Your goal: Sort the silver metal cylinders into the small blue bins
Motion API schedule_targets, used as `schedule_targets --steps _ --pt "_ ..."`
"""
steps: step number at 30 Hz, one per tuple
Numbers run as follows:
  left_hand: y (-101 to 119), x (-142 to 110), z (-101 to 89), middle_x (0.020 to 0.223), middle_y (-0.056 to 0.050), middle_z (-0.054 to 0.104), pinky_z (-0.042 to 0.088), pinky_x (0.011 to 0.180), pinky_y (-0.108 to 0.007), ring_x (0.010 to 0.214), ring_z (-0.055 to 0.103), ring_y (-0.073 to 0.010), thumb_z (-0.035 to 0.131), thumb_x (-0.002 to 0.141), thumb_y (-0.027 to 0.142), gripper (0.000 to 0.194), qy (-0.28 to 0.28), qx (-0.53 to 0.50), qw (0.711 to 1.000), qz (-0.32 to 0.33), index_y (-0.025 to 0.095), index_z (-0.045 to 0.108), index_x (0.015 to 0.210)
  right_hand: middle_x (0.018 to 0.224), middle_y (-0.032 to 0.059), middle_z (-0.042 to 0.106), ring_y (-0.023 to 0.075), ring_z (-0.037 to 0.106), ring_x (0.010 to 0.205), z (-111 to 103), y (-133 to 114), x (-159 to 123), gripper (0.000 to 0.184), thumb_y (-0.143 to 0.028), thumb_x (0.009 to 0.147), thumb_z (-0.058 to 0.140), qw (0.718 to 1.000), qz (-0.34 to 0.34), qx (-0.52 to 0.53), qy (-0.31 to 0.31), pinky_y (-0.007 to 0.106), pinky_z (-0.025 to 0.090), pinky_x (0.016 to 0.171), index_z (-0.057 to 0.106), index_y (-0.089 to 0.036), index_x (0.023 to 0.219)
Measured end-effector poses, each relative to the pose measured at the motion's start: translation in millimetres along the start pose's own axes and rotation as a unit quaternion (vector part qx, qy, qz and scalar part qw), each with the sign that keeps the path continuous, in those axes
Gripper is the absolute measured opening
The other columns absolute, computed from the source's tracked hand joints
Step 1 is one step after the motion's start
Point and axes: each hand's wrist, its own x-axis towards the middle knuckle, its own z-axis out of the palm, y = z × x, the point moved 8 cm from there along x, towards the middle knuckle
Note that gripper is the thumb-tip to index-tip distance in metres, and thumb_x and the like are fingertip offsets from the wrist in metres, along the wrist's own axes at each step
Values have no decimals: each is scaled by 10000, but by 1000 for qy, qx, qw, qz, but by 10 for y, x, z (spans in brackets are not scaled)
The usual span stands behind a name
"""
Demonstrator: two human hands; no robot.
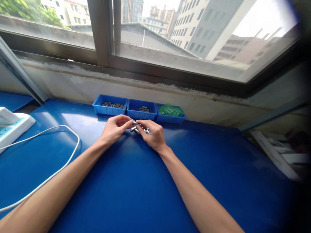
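Note:
In front of the blue bins, my left hand [114,128] and my right hand [154,134] meet at their fingertips. Between them is a small shiny metal piece [135,123], pinched by thumb and fingers on both sides. Its exact kind is too small to make out. Several similar short metal pieces [133,128] show just below the fingertips, and more [147,130] appear by the curled fingers of my right hand. Whether these lie on the table or in that hand, I cannot tell.
Three blue bins stand against the wall: the left bin [107,111] holds many small metal parts, the middle bin [141,114] metal pieces, the right bin [170,119] green material. A white cable [78,139] loops across the blue table [136,194] near a power strip [24,123].

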Motion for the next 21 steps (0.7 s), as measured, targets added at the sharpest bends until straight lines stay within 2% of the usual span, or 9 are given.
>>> schedule_targets --steps 3,5,7,11,13,16,21 --pt "4 8 -21 901 -87 754 571 829 -331 836 719 -214 724 789 470 381 7 37 999 13 130 695 957 965 45 757 163 706 788 3 -10 13 149 -268 914 627 1000 -3 -9 11 291 571 787 713 -215 1025" --pt "64 0 -49 918 -82 750 566 800 -315 828 712 -204 668 840 457 337 23 124 991 51 146 707 966 964 48 757 171 708 788 -8 21 36 157 -281 915 621 1000 10 -21 19 299 572 788 715 -215 1023" --pt "162 -29 -29 915 -73 737 554 756 -295 801 694 -190 633 867 421 284 22 233 966 113 164 724 944 966 54 753 180 705 784 -66 81 76 170 -286 922 601 997 34 -43 46 314 570 792 715 -213 1026" --pt "231 -111 126 984 -76 710 539 792 -308 850 666 -193 615 873 333 208 -55 372 904 203 192 745 951 975 69 740 193 684 776 -225 227 217 207 -288 940 552 986 80 -109 100 335 549 795 707 -202 1045" --pt "201 -130 161 1030 -74 707 529 864 -332 925 659 -208 601 881 297 209 -85 407 884 214 208 744 1005 982 81 731 203 676 801 -262 298 308 213 -267 937 540 979 94 -146 102 341 531 815 707 -190 1045" --pt "157 -127 163 1051 -69 711 520 906 -343 968 650 -212 593 894 276 222 -101 434 868 219 215 730 1058 1009 97 721 226 669 881 -247 384 410 205 -213 906 556 974 109 -180 81 349 510 846 715 -172 1029" --pt "141 -122 190 1001 -70 721 523 860 -346 957 638 -223 590 908 301 176 -101 469 849 223 198 722 961 1016 104 713 238 657 905 -196 334 366 196 -215 901 556 981 105 -150 69 369 510 854 721 -179 1002"
